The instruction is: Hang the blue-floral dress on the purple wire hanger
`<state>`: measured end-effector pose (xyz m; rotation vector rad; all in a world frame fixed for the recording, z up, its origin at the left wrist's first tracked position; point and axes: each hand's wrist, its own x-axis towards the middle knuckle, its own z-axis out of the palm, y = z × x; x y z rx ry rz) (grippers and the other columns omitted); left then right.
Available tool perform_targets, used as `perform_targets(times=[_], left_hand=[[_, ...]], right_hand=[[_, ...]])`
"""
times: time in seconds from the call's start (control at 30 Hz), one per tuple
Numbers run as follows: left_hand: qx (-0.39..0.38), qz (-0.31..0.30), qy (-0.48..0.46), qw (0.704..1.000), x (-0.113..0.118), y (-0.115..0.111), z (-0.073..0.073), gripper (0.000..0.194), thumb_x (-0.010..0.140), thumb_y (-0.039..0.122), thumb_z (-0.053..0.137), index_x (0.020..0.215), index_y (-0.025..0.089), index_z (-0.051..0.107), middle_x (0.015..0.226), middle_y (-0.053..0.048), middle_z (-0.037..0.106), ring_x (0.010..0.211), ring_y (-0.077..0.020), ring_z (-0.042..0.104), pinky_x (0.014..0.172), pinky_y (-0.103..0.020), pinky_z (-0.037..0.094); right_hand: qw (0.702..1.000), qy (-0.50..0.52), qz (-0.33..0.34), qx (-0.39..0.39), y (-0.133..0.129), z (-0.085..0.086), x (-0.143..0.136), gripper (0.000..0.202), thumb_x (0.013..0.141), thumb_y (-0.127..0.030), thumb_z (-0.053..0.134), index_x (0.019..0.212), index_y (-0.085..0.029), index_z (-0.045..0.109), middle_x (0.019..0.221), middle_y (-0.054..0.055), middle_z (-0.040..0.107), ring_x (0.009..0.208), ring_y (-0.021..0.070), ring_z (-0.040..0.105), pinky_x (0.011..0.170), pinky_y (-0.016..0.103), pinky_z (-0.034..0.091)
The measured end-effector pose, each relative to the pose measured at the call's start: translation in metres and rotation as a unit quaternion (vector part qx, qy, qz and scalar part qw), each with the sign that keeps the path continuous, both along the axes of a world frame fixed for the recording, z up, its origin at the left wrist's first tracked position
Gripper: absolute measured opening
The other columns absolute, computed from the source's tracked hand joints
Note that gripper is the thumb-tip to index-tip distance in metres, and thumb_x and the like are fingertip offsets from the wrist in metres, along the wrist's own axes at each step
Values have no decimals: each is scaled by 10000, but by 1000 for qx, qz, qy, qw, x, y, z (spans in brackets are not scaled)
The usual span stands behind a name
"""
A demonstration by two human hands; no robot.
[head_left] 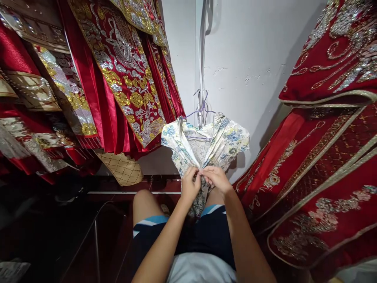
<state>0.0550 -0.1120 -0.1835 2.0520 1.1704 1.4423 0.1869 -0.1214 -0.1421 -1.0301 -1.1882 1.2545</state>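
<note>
Your left hand [191, 182] and right hand [216, 178], fingertips pinched together, grip the front edges of the floral garment [232, 137], which hangs from a purple hanger [204, 107] before the white wall [250, 47].

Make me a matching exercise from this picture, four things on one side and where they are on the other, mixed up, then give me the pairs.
1. White floral-print short-sleeved garment
2. Thin purple wire hanger
3. Tan diamond-quilted piece
4. Navy shorts with light-blue and white trim

A. Low at left, below red embroidered clothes
B. Worn, beneath the forearms
C. Held at its front by the left hand and right hand
D. Inside another item's shoulders

Pairs: 1-C, 2-D, 3-A, 4-B
</note>
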Motion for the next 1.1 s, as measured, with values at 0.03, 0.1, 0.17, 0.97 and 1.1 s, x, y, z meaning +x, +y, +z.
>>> perform_targets(times=[0.03, 0.1, 0.17, 0.97, 1.1], left_hand=[[5, -5, 18, 1000, -1, 0, 0, 151, 940, 247, 451, 825, 253, 549, 843, -70, 573, 798, -231, 560, 722, -347, 424], [11, -11, 73, 997, -3, -1, 4, 156, 946, 238, 444, 822, 252, 539, 847, -68, 576, 788, -223, 562, 704, -334, 411], [4, -8, 156, 988, -3, -4, 12, 165, 937, 191, 420, 838, 249, 538, 860, -65, 590, 790, -216, 576, 682, -316, 400], [219, -38, 129, 966, 0, 94, 187, 193, 970, 226, 514, 803, 170, 593, 804, -48, 634, 801, -182, 579, 754, -295, 422], [230, 18, 7, 973, 0, 103, 198, 225, 979, 216, 496, 760, 182, 536, 773, -32, 594, 771, -162, 548, 731, -286, 400]], right_hand=[[1000, 3, -1, -2, 6, 7, 5, 279, 681, -415, 780, 645, -150, 703, 464, -31, 493, 414, 64, 348, 406, 224, 222], [999, 29, -26, -2, 22, 27, 12, 259, 696, -384, 783, 661, -137, 712, 472, -39, 480, 399, 50, 322, 381, 213, 194], [997, 62, -54, -4, 43, 53, 17, 205, 718, -316, 781, 667, -134, 701, 488, -46, 468, 392, 40, 315, 358, 198, 183], [985, 20, -65, 156, 88, 127, 13, 185, 771, -286, 704, 656, -166, 623, 443, -82, 381, 388, 54, 302, 391, 186, 252], [979, -60, -123, 153, 106, 82, 4, 202, 703, -237, 682, 531, -181, 593, 508, -31, 511, 508, 99, 465, 498, 217, 351]])
